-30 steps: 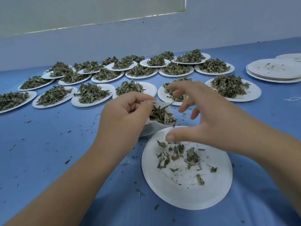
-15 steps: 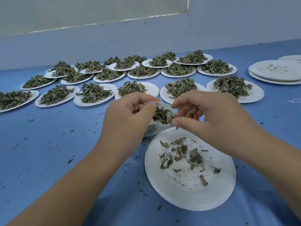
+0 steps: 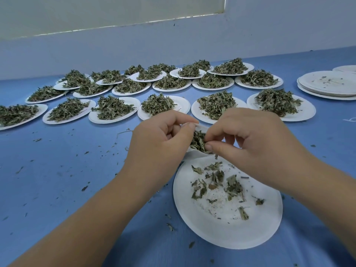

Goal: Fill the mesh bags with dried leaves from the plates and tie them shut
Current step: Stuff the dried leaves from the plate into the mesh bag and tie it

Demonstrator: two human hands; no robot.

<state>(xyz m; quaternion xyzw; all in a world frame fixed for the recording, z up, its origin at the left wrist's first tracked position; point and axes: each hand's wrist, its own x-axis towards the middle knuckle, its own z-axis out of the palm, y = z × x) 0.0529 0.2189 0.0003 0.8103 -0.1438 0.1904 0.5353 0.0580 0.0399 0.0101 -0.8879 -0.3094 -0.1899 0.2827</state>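
One mesh bag point(image 3: 195, 155), part full of dried leaves point(image 3: 198, 140), sits at the near plate's point(image 3: 221, 234) far edge. The left hand point(image 3: 159, 149) pinches its rim, and the right hand point(image 3: 256, 149) pinches leaves at its mouth. Six heaped plates point(image 3: 307, 114) make the front row on the table point(image 3: 57, 170), with more behind. One stack of used plates point(image 3: 327, 91) sits to the right.

We read this as a workroom for bulk portioning of dried herbs. Approx. 20 white paper plates point(image 3: 133, 103) sit in rows, each w/ a similar leaf pile point(image 3: 215, 105), on a long table point(image 3: 57, 170) covered in blue cloth. A stack of emptied plates point(image 3: 327, 87) sits far right, leaf crumbs point(image 3: 84, 188) litter the cloth, & a plain pale wall point(image 3: 173, 45) runs behind.
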